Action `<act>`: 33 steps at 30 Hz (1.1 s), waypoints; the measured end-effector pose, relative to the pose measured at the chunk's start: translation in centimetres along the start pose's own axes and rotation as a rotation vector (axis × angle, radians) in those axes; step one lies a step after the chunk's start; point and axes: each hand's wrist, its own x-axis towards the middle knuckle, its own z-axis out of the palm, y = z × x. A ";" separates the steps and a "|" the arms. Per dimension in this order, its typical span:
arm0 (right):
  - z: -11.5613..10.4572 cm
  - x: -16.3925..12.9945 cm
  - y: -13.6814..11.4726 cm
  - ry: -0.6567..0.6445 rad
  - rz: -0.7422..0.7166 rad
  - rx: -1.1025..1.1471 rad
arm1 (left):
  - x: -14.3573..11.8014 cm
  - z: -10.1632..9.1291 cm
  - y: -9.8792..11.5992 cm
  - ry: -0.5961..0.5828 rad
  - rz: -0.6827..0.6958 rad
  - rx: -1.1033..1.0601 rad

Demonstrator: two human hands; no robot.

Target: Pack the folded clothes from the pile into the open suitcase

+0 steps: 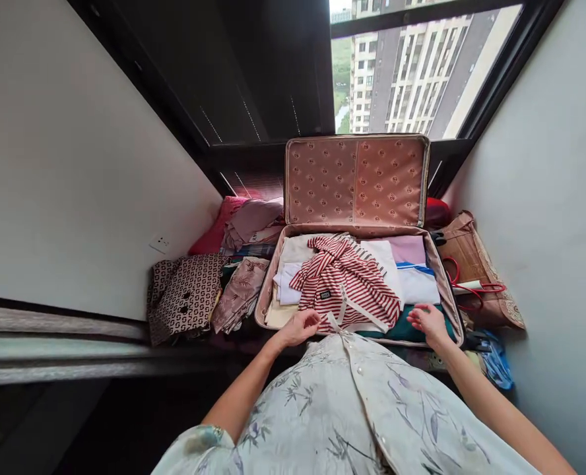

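A red-and-white striped shirt (345,280) lies spread, partly folded and rumpled, on top of the clothes in an open suitcase (260,310). It has a dark label and white drawstring-like strips. My left hand (300,328) is at the shirt's lower left edge, fingers loosely curled and apart from the thumb; whether they touch the cloth I cannot tell. Over the dark green garment (406,323) at the front right, my right hand (427,322) is open with its fingers apart. White folded clothes (416,285) and a lilac folded garment (408,249) lie behind it.
The suitcase lid (323,181) stands up against the window. Patterned clothes (189,290) and a pink-brown garment (241,293) are piled at the left. Right of the case are a brown bag (464,244) and red-handled scissors (491,287). Walls close in both sides.
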 end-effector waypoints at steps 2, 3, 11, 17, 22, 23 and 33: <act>-0.2 0.3 0.6 -0.046 -0.226 -0.169 | 0.2 0.8 -1.0 -0.021 -0.038 0.030; 0.0 0.5 0.7 -0.139 -0.383 -0.295 | 0.5 1.1 -1.5 -0.040 -0.049 0.068; 2.4 2.6 1.2 -0.596 -1.182 -1.391 | 4.2 0.7 -4.4 -0.423 -0.010 0.705; 2.0 4.0 0.1 -0.593 -1.240 -1.268 | 3.3 0.1 -2.4 -0.267 0.097 0.565; 1.9 2.4 -10.1 -0.444 -1.161 -0.504 | 4.1 -4.7 6.0 0.424 0.201 0.299; 1.7 1.5 -13.5 -0.396 -1.170 -0.391 | 4.4 -6.4 8.9 0.543 0.293 0.333; -1.7 -10.2 -40.1 0.195 -1.488 -0.533 | 4.3 -21.3 36.8 0.847 0.910 0.968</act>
